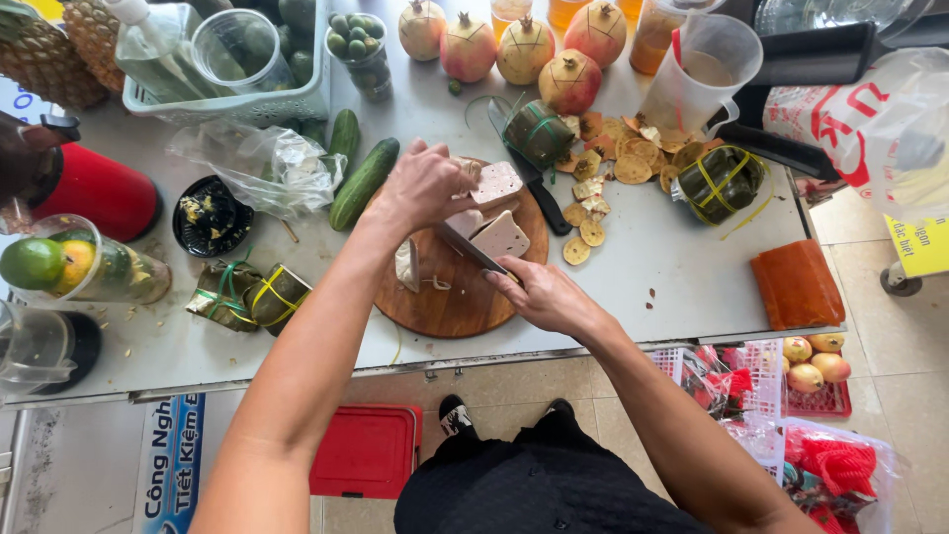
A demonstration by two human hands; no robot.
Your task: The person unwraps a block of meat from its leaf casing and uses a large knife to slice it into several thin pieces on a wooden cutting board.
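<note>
- Now we hold a pale pink block of pork sausage [486, 210] on the round wooden cutting board [435, 307], which sits near the front edge of the grey table [672, 247].
- Our left hand [427, 186] rests on top of the block's left end, fingers curled together and pressed down on it; the fingertips lie just left of the exposed cut faces.
- Our right hand [547, 295] is clamped around a knife handle, fingers wrapped shut; the handle itself is hidden inside the fist.
- The knife blade [469, 247] runs up and left from that fist, lying against the lower side of the sausage, just below the left fingertips.
- We see 2 flat cut faces of the sausage, 1 above the blade near the board's top rim, 1 just beside the blade's middle.
- A second black-handled knife [529, 170] lies at the board's upper right edge.
- Beyond it, dried orange slices [618, 163] spread between 2 leaf-wrapped bundles tied with string [720, 182].
- 2 cucumbers [358, 168] lie just left of the board, 1 touching its rim.
- 5 pomegranates [524, 44] stand at the table's far side.
</note>
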